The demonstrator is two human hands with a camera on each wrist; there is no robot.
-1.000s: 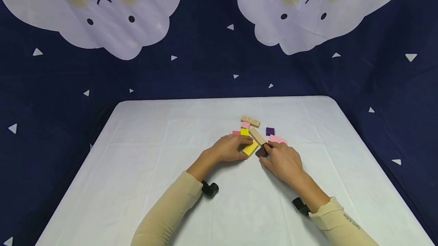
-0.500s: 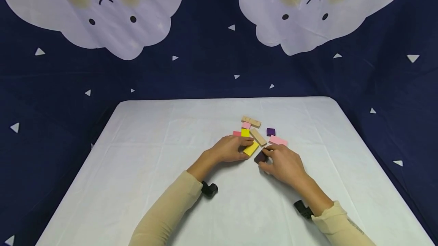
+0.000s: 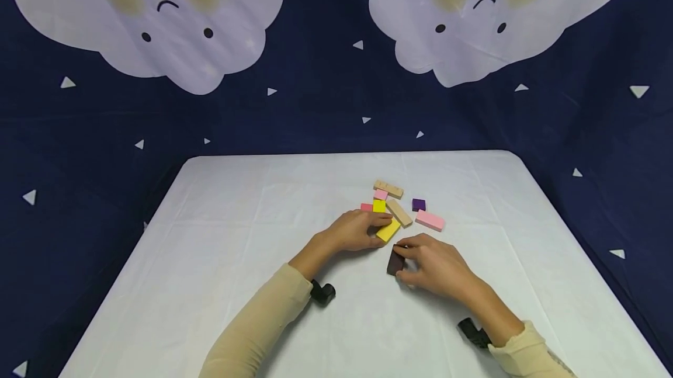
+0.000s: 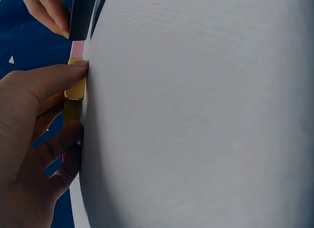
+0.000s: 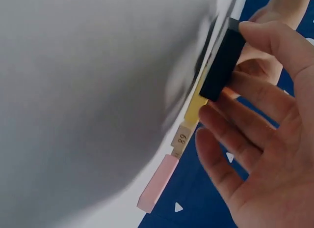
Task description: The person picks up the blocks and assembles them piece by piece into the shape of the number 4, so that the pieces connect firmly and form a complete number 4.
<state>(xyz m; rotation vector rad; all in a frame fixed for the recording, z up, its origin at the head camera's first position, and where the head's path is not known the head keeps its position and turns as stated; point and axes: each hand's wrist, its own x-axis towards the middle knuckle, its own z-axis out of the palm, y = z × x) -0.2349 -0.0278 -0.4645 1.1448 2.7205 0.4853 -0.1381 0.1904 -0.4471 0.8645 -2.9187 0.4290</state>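
My left hand (image 3: 353,231) pinches a yellow block (image 3: 388,230) between thumb and fingers, the block lying on the white table. To its right, my right hand (image 3: 439,264) holds a dark block (image 3: 396,260) by its two ends, nearer the front than the other blocks. In the right wrist view the dark block (image 5: 223,60) lies between thumb and fingers, the other fingers loosely bent. The left wrist view shows the thumb on the yellow block (image 4: 75,91), with the dark block (image 4: 82,15) beyond.
Behind the hands lie a plain wooden block (image 3: 399,213), another wooden block (image 3: 388,189), a small yellow block (image 3: 379,206), a small pink block (image 3: 381,194), a red-pink block (image 3: 366,207), a purple block (image 3: 418,205) and a long pink block (image 3: 430,220).
My right hand has drawn the dark block toward the front edge and slightly left, away from the wooden block, uncovering the long pink block. My left hand stays at the yellow block.
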